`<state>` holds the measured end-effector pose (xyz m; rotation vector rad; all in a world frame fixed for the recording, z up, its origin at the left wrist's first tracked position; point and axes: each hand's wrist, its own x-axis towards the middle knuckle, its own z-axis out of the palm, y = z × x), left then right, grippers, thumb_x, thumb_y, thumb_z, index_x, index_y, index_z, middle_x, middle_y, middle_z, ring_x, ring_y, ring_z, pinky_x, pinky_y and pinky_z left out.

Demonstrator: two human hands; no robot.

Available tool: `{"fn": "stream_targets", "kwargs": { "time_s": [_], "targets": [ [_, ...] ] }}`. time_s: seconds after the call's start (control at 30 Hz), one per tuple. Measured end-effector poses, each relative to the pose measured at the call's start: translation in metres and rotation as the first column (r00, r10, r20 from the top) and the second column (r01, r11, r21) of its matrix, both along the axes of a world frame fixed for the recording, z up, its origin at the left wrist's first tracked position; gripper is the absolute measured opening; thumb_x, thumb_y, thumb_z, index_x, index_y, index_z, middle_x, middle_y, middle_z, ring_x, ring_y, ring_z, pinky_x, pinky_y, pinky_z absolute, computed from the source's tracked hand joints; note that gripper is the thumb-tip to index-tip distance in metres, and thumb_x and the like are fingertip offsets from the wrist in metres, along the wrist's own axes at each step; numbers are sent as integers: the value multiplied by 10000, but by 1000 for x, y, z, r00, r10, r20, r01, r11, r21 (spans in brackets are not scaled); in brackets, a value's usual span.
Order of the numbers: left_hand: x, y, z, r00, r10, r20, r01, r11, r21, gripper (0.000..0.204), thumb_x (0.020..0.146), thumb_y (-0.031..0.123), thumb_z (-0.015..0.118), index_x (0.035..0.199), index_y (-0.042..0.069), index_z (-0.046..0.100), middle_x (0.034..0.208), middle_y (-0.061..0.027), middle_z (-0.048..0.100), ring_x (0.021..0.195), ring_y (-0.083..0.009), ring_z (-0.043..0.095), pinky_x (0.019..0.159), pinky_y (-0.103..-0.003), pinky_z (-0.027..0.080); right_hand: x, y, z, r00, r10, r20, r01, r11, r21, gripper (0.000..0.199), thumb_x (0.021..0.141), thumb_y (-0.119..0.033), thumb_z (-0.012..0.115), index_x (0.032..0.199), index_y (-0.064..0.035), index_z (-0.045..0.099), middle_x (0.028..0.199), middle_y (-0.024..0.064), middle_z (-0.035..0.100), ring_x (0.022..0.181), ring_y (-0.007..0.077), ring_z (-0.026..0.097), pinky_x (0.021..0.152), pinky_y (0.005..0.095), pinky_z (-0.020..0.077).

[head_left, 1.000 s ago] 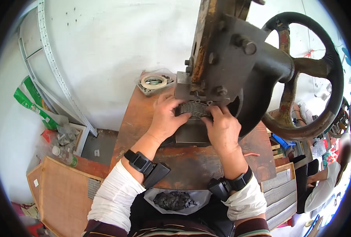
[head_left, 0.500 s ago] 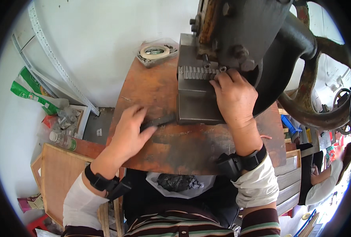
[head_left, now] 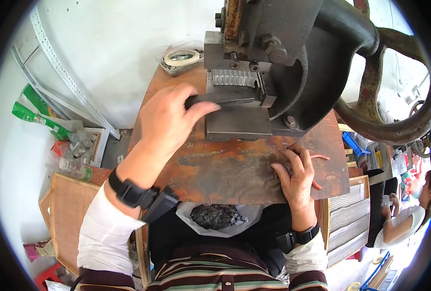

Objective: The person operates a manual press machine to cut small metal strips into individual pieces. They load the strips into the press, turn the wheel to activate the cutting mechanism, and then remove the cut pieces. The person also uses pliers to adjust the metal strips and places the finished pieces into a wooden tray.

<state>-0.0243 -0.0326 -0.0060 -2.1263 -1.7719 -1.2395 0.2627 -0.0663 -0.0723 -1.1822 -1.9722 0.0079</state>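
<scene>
rusty table (head_left: 235, 169) before the press (head_left: 278, 53): left hand (head_left: 169, 121) clamped on a dark metal strip (head_left: 225, 99) going in, right hand (head_left: 295, 174) flat, empty, punching not begun.

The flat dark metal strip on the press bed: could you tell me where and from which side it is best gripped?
Probably at its free left end, coming from the left. The dark metal strip lies flat with its right end running in under the press head, so only the left part is open; the left hand already pinches it there.

press (head_left: 293, 43) top cut off, strip (head_left: 225, 99) end hidden
</scene>
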Motion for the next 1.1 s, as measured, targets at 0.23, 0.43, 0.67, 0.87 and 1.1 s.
{"fn": "stream_targets", "kwargs": {
  "time_s": [0.23,0.43,0.67,0.87,1.1],
  "targets": [
    [23,26,21,995,103,-1,-101,970,-220,501,663,483,817,794,21,673,665,-122,634,622,-272,603,590,-366,467,2,0,-2,1000,31,7,-31,1000,0,449,708,-247,782,1070,-34,625,1080,155,562,952,338,590,801,402,503],
    [11,35,18,992,-19,129,47,974,-220,437,669,383,842,774,-6,673,635,-97,623,576,-197,555,584,-330,453,2,-2,-3,999,42,-4,-42,999,10,445,687,-251,793,1037,-26,636,1081,156,566,952,339,598,792,401,513],
    [15,37,12,995,91,49,-77,968,-238,414,719,365,804,867,-6,696,743,-115,664,659,-228,595,643,-338,471,0,-3,-1,999,33,33,-32,999,-22,403,689,-228,790,1004,-26,640,1083,152,571,964,344,598,794,409,518],
    [19,53,2,998,58,-4,-57,980,-188,476,804,416,714,1063,18,685,903,-165,687,805,-290,640,760,-370,491,-2,-2,-2,999,11,47,-10,1000,-22,372,702,-198,781,1003,-32,638,1065,131,574,939,321,601,766,396,521],
    [19,55,-3,996,76,36,-65,968,-242,492,841,378,687,1145,-6,641,1032,-173,680,889,-293,647,820,-359,487,-4,-2,-1,998,10,65,-11,1000,15,335,704,-167,777,977,-30,638,1051,126,577,914,309,600,739,387,523]
  ]
}}
